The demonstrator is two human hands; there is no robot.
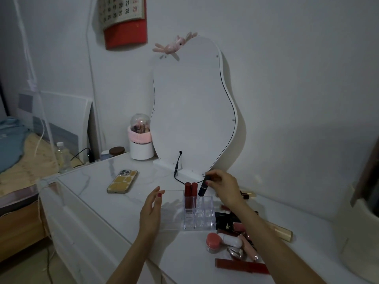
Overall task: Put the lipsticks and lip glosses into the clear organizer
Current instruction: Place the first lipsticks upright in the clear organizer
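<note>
Clear organizer (202, 214): right grip (222, 186) pinches lipstick (204, 186) above, left grip (150, 210) released

The counter (98, 193) looks like glossy marble-print stuff, super smooth. Organizer (202, 214) is clear hard plastic, see-through walls. At 5 o'clock of it, a long red lip gloss (242, 266) looks shiny plastic, and the gold tube (281, 232) looks metallic.

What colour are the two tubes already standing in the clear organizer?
Dark red, with clear lower halves: the two tubes stand side by side in the organizer. Head view.
</note>
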